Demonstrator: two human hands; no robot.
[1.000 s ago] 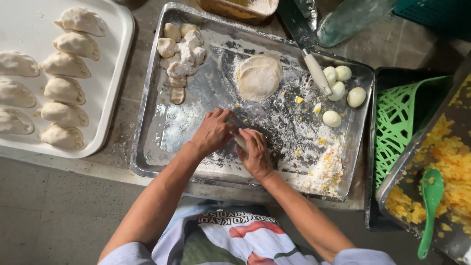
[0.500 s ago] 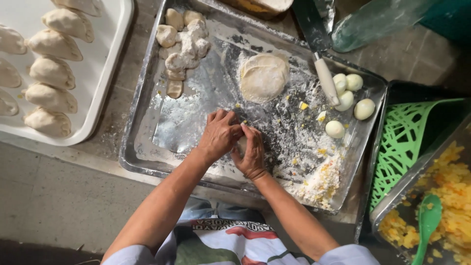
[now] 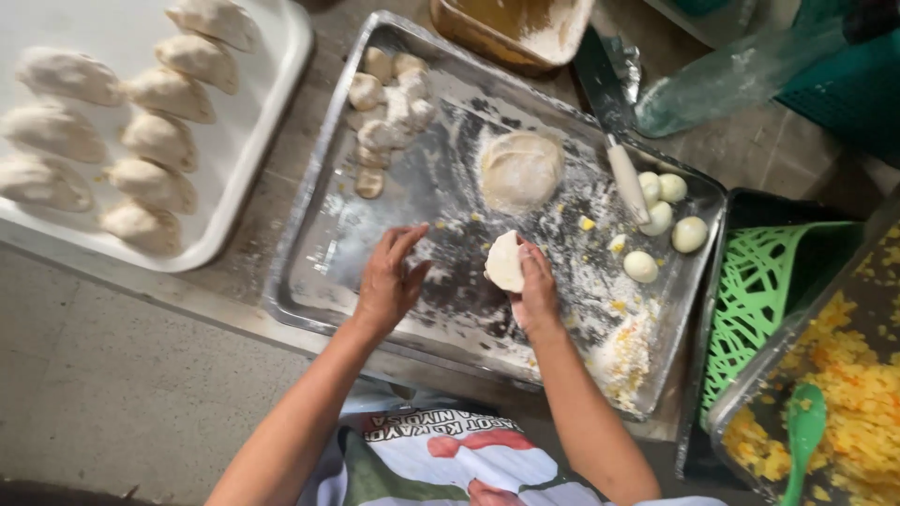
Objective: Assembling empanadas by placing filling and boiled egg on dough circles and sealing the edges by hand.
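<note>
The right hand [image 3: 536, 295] has its fingers [image 3: 532, 262] curled behind a small flattened dough round [image 3: 504, 261], holding it tilted just above the floured metal tray [image 3: 319, 187]. A light, even grip looks best so it does not tear. The left hand [image 3: 386, 281] rests palm down on the tray, fingers loosely spread, holding nothing, both forearms reaching in over the counter [image 3: 141, 375]

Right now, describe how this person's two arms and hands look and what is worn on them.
Both arms are bare from the hands up to the bottom edge of the picture: no sleeves, gloves, watch or rings can be seen. The left hand and right hand show traces of white flour on the fingers. Below the arms, a printed garment in white, green and red covers the torso.
</note>
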